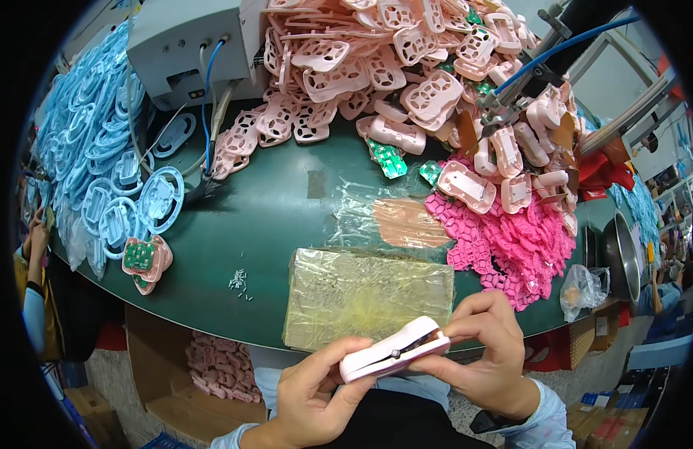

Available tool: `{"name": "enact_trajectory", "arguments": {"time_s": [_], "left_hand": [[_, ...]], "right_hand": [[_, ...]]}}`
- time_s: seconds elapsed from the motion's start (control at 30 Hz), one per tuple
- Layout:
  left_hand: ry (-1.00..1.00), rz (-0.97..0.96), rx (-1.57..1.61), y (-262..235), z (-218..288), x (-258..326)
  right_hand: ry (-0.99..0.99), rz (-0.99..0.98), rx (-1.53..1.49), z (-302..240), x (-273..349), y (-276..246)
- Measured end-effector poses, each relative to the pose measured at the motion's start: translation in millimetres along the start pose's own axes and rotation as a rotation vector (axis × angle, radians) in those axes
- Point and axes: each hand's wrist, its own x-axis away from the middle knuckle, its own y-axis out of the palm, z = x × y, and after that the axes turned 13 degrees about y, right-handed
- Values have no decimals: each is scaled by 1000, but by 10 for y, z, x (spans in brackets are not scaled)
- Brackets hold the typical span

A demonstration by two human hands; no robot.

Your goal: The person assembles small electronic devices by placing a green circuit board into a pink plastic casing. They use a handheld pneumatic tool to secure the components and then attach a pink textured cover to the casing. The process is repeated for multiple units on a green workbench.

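A pale pink plastic shell casing [376, 359] is held between my two hands over the table's near edge. Its two halves gape apart on the right, and a small round metal piece shows in the dark slit. My left hand [309, 400] grips the left end between thumb and fingers. At the other end, the thumb and fingers of my right hand [485, 348] pinch the shell at its opening. Just beyond lies a flat block wrapped in yellowish clear tape [369, 292]. What is inside the casing is mostly hidden.
Small screws [239, 283] lie on the green table [249, 217], near pink shells with a green circuit board [141, 256]. Light blue rings [99, 150] heap up left, pink shells [406, 67] at the back, bright pink keypads [511, 247] right. A grey machine [189, 52] stands behind.
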Motion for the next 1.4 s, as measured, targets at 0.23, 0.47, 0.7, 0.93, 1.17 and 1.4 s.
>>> {"name": "enact_trajectory", "arguments": {"time_s": [0.23, 0.47, 0.7, 0.93, 1.17, 1.4], "left_hand": [[13, -19, -58, -71, 26, 78], [-8, -79, 57, -57, 31, 21], [-41, -84, 61, -57, 22, 35], [-104, -93, 33, -105, -34, 93], [-8, -103, -65, -74, -68, -27], [133, -254, -181, -148, -14, -118]], "right_hand": [[348, -292, -833, 75, -73, -57], [277, -502, -804, 92, -109, -85], [114, -421, -553, 169, -57, -11], [72, -474, -500, 176, -116, 11], [152, -515, -615, 286, -134, 46], [36, -550, -701, 256, -111, -14]]}}
